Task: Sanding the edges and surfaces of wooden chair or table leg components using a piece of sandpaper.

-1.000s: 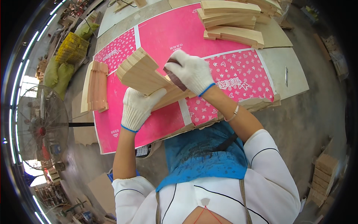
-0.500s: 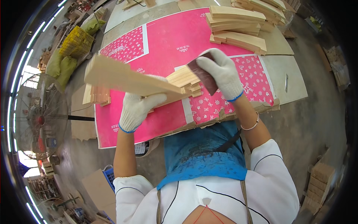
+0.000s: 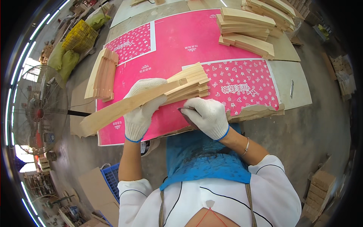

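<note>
My left hand (image 3: 141,108), in a white knitted glove, grips a long pale wooden slat (image 3: 113,113). The slat slants from the table's near left edge up toward the middle, its narrow edge turned upward. Just beyond it lies a stack of similar wooden pieces (image 3: 194,81) with stepped ends. Also gloved, my right hand (image 3: 208,116) is closed on a dark brown sheet of sandpaper (image 3: 191,118), close to the table's near edge. The sandpaper is apart from the slat. Part of the sheet is hidden under my fingers.
A pink printed sheet (image 3: 170,34) covers much of the table. Stacked wooden pieces (image 3: 245,28) lie at the far right, and another small stack (image 3: 104,75) at the left edge. A thin metal blade (image 3: 291,89) rests on the right. A large fan (image 3: 39,109) stands at the left.
My right hand has come down and left with the sandpaper, toward the table's near edge. My left hand has turned the slat, so its left end now points lower.
</note>
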Demonstrator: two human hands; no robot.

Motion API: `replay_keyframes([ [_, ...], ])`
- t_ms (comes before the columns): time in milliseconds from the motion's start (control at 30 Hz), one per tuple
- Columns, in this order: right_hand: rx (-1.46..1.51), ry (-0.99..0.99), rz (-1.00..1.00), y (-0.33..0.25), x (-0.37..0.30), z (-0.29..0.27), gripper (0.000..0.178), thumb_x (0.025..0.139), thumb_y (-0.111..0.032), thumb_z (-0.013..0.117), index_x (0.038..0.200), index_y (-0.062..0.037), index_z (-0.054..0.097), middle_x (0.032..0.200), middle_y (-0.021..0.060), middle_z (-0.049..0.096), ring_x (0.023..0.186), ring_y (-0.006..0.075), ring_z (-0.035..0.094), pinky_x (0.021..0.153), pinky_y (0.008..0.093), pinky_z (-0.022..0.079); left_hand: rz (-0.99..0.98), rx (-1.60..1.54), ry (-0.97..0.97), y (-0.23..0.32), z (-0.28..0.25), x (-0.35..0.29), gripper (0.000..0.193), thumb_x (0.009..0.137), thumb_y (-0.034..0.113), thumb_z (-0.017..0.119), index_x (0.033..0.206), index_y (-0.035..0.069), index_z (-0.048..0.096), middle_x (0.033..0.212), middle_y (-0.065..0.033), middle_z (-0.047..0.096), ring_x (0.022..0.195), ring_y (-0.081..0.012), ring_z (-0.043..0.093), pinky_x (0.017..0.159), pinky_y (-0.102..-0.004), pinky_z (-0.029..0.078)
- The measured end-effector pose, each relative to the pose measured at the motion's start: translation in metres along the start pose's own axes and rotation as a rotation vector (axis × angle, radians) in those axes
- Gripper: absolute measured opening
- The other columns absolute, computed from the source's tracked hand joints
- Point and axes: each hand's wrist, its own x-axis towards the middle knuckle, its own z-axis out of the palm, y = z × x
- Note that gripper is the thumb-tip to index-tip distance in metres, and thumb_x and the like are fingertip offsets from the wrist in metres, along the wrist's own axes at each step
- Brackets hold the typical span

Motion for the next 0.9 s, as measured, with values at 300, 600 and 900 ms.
replay_keyframes([
  [300,0.165,0.24,0.093,-0.005,0.052,-0.012,0.011,0.086,-0.011,0.073,0.092,-0.0061,0.065,0.073,0.0114,0.067,0.062,0.0231,0.068,0.056,0.0321,0.052,0.177,0.209,-0.084,0.02,-0.01,-0.002,0.024,0.081,0.004,0.068,0.104,-0.001,0.071,0.109,-0.0098,0.068,0.097,-0.0202,0.065,0.083,-0.0347,0.052],
  [600,0.319,-0.089,0.156,0.004,0.01,-0.013,0.01,0.087,-0.014,0.072,0.087,-0.0066,0.065,0.076,0.0081,0.068,0.066,0.0165,0.068,0.062,0.0306,0.054,-0.285,-0.423,0.135,0.017,-0.001,0.012,0.038,0.09,0.008,0.059,0.127,-0.001,0.059,0.112,-0.0073,0.064,0.101,-0.0153,0.061,0.086,-0.0295,0.05],
  [900,0.289,-0.094,-0.122,0.01,0.069,-0.011,0.011,0.084,-0.016,0.074,0.092,-0.0098,0.071,0.084,0.0069,0.069,0.07,0.0184,0.068,0.063,0.0283,0.054,-0.648,-0.942,-0.149,0.03,0.035,-0.005,0.057,0.101,0.028,0.051,0.149,0.0,0.038,0.13,-0.0084,0.056,0.109,-0.0124,0.057,0.094,-0.0288,0.049],
])
